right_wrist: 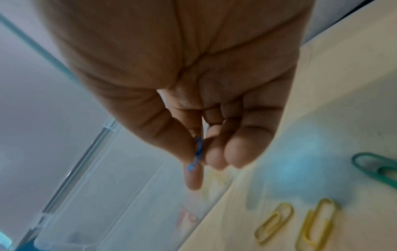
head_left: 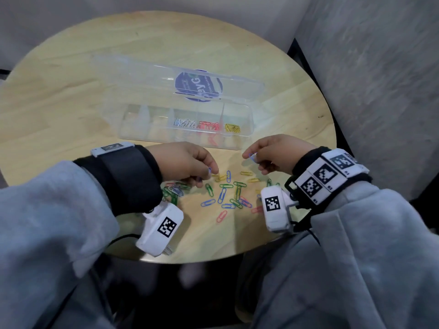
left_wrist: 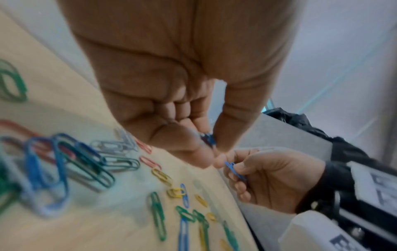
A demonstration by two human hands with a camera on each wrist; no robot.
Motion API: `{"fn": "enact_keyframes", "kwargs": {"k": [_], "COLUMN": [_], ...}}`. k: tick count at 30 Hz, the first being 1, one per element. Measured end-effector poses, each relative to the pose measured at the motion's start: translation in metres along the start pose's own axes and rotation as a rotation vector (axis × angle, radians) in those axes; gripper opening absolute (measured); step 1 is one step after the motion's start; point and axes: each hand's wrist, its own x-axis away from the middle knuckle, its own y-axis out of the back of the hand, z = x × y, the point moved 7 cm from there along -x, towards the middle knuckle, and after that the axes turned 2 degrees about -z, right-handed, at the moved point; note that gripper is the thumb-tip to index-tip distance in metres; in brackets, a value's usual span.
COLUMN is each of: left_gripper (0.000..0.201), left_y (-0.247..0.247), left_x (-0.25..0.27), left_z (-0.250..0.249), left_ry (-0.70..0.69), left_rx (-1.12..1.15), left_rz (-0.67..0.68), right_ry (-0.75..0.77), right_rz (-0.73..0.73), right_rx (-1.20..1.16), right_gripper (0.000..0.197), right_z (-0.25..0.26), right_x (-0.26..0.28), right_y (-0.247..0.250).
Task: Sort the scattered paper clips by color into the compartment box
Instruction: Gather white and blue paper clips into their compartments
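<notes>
Round and pale, the wooden worktop (head_left: 71,74) carries a clear compartment box (head_left: 133,129) at its middle, lid open toward the far edge; white, red and yellow clips lie in its three right-hand compartments. Scattered paper clips (head_left: 228,193) lie near the near edge. Above them the left hand (head_left: 183,162) pinches a blue clip (head_left: 209,171) between curled fingers, and the right hand (head_left: 280,154) pinches a second blue clip (head_left: 253,157) just before the box.

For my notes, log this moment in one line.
left hand: pinches blue clip | right hand: pinches blue clip | compartment box: white, red, yellow sorted
</notes>
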Motion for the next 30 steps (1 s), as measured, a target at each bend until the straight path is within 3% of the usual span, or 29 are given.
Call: {"fn": "enact_keyframes", "kwargs": {"k": [3,6,9,12,16,21,26,28,30], "left_gripper": [0.029,0.024,0.006,0.013,0.018,0.021,0.008,0.012,0.014], "left_y": [-0.002,-0.002,-0.009,-0.023,-0.033,-0.040,-0.041,-0.038,-0.032], "left_x": [0.000,-0.003,-0.002,0.004,0.007,0.006,0.006,0.006,0.005], "left_z": [0.000,0.002,0.000,-0.002,-0.002,-0.001,0.000,0.002,0.003], "left_ry": [0.068,0.122,0.066,0.005,0.018,0.027,0.030,0.032,0.038], "left_rx": [0.273,0.315,-0.121,-0.629,-0.873,-0.933,-0.889,-0.819,-0.611], "left_rz": [-0.034,-0.081,-0.091,-0.099,-0.153,-0.126,-0.084,-0.078,-0.074], "right_ry": [-0.086,-0.156,-0.171,-0.132,-0.160,-0.225,-0.259,-0.261,-0.259], "right_rz": [-0.008,-0.009,-0.039,-0.078,-0.125,-0.137,-0.106,-0.116,-0.128], "right_rx": [-0.153,-0.257,-0.168,0.035,0.351,0.515,0.705,0.701,0.696], "right_gripper": [0.034,0.032,0.026,0.020,0.022,0.025,0.018,0.028,0.035], "right_z": [-0.004,-0.010,-0.015,-0.023,-0.039,-0.048,-0.052,-0.054,-0.055], "right_x": [0.002,0.005,0.010,0.015,0.026,0.040,0.040,0.038,0.037], "right_y": [0.000,-0.001,0.004,0.009,0.013,0.016,0.005,0.002,0.001]}}
